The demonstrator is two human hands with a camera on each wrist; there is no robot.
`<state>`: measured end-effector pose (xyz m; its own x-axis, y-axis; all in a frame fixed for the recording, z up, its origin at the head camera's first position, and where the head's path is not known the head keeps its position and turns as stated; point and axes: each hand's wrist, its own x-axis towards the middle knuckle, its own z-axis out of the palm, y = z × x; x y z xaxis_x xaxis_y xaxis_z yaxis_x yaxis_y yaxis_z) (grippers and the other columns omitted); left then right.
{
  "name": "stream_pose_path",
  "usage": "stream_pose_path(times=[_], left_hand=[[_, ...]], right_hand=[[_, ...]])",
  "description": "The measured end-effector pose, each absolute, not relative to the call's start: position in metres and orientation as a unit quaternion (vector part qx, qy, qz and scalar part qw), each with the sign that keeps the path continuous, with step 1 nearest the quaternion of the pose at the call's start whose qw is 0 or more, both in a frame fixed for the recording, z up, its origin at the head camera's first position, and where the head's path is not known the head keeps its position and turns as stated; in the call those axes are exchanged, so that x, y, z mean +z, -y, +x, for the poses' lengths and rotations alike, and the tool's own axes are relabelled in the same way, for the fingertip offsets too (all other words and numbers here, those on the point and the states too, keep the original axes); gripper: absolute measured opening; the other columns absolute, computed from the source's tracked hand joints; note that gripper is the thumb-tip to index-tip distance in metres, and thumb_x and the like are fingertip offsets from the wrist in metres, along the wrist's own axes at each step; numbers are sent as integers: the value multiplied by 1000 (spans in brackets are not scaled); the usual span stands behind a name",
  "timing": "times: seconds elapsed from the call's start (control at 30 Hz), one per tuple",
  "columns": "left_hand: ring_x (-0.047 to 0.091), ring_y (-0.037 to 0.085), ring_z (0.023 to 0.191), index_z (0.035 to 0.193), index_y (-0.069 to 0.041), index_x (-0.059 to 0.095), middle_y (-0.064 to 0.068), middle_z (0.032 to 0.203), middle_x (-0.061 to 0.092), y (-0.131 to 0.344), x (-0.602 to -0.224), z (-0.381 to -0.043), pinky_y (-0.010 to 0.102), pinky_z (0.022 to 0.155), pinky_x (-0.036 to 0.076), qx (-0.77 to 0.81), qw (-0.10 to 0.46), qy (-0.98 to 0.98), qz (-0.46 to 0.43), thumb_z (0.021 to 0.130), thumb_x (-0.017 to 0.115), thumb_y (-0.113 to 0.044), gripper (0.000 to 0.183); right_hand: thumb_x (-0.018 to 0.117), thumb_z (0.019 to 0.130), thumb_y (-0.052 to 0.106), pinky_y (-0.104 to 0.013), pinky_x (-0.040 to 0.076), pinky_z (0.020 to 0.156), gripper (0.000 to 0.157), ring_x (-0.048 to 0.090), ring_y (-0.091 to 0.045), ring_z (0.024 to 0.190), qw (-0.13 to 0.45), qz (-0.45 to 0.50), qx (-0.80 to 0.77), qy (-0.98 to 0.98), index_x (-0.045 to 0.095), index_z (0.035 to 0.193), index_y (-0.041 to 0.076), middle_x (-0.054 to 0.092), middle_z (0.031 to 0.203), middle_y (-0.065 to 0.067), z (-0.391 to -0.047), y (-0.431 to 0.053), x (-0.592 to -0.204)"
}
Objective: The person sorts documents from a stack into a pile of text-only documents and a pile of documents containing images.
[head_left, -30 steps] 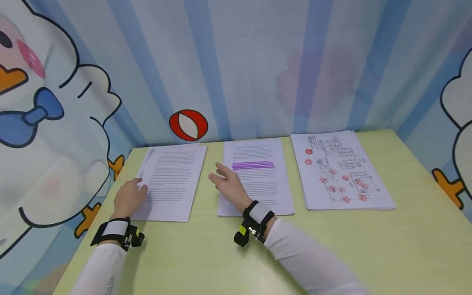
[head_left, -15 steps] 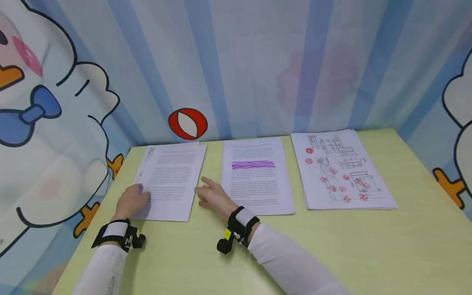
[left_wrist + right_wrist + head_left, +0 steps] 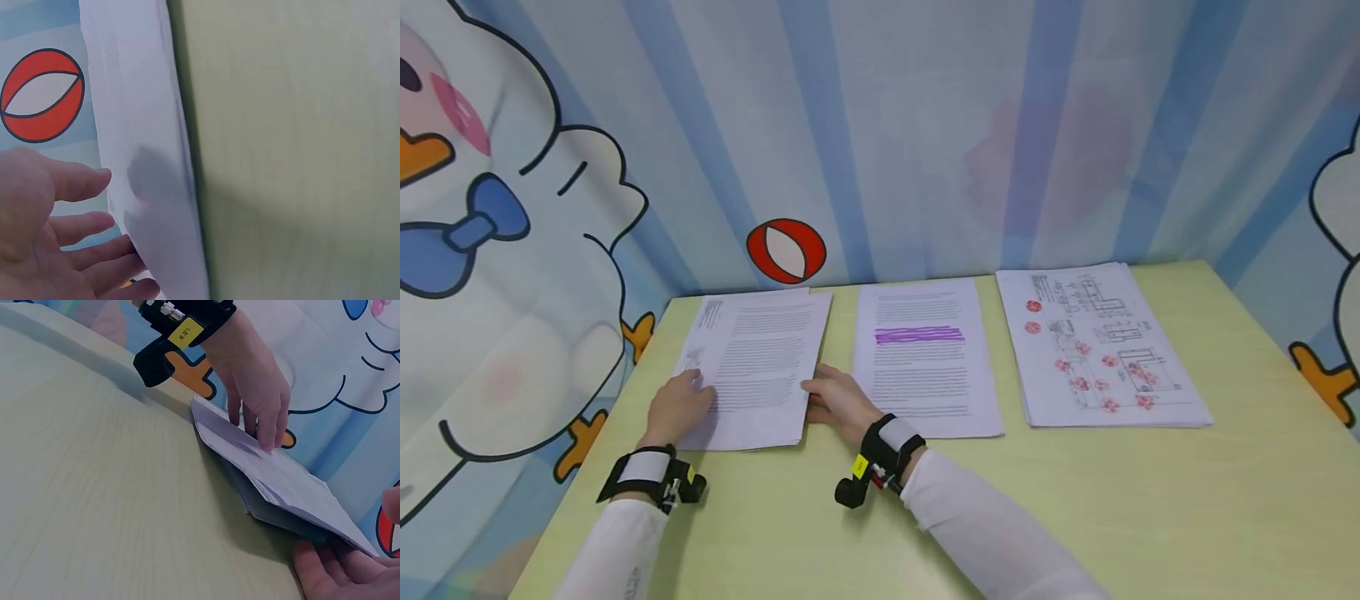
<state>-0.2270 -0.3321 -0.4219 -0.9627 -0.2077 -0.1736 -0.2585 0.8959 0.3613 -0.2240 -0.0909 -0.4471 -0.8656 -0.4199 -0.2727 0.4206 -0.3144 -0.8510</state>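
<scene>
A stack of printed paper (image 3: 760, 358) lies at the left of the table, its upper sheets shifted right so that a drawing shows along the left side beneath. My left hand (image 3: 677, 408) rests with its fingers on the stack's left part. At the right edge, my right hand (image 3: 842, 404) grips the upper sheets, thumb above and fingers underneath. In the right wrist view the upper sheets (image 3: 275, 475) stand raised off the lower ones (image 3: 281, 519) on that side, over the right hand's fingers (image 3: 309, 569). The left wrist view shows the left hand (image 3: 69, 237) with fingers loosely spread by the paper's edge.
A second paper stack (image 3: 917, 387) with purple highlighter lines lies in the middle, close to my right hand. Further right is a stack of drawings (image 3: 1045, 383) with red stamps. Behind the yellow-green table (image 3: 865, 533) hangs a striped curtain (image 3: 910, 167).
My right hand has come left and down from above the middle stack to the left stack's right edge. The upper sheets have slid right and their right edge has lifted.
</scene>
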Motion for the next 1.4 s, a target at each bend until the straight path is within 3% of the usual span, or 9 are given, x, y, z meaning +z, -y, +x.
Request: stream_pose_path(times=[0.2,0.33,0.53,0.77,0.97,1.23,1.4], left_hand=[[47,48,119,139,12,32,36,131,48,321,-416,-229,57,96,41,218,53,-967,-122,93,45,-18,57],[55,40,101,139,9,35,32,120,55,319,-417,-233,48,83,47,257,38,-956,-133,92,49,-19,56],[51,32,100,146,-1,27,24,119,53,311,-414,-237,38,80,43,363,14,-915,-178,93,49,-25,62],[45,26,113,149,-12,23,19,135,44,287,-402,-241,37,90,40,497,21,-853,-158,94,48,-31,63],[59,13,99,148,-29,22,11,128,54,252,-389,-231,21,71,49,587,5,-804,-91,97,48,-27,58],[60,22,96,147,-29,24,14,123,59,199,-374,-219,22,70,51,587,0,-809,32,97,43,-11,56],[59,23,90,147,-25,28,16,113,61,173,-384,-224,27,71,53,571,19,-820,43,94,44,-5,59]], right_hand=[[45,91,3,-38,51,87,42,60,-27,107,225,3,-773,-594,46,132,-1,59,126,-20,-224,96,-446],[43,83,-6,-32,51,76,45,63,-24,95,188,9,-752,-632,52,126,1,63,119,-19,-222,98,-446],[42,82,-7,-29,50,65,51,63,-21,86,170,9,-775,-609,53,128,10,65,116,-16,-224,87,-440],[44,93,4,-33,50,78,43,60,-23,104,179,6,-801,-572,48,135,15,61,125,-12,-231,47,-415],[47,94,11,-31,51,75,42,61,-22,103,147,0,-778,-610,47,135,17,61,124,-10,-230,-1,-394],[50,93,18,-31,50,75,43,63,-23,97,78,-26,-666,-742,46,136,12,63,121,-12,-224,-76,-371],[49,91,14,-32,51,71,49,63,-28,95,59,-27,-587,-807,41,138,8,61,122,-16,-216,-106,-372]])
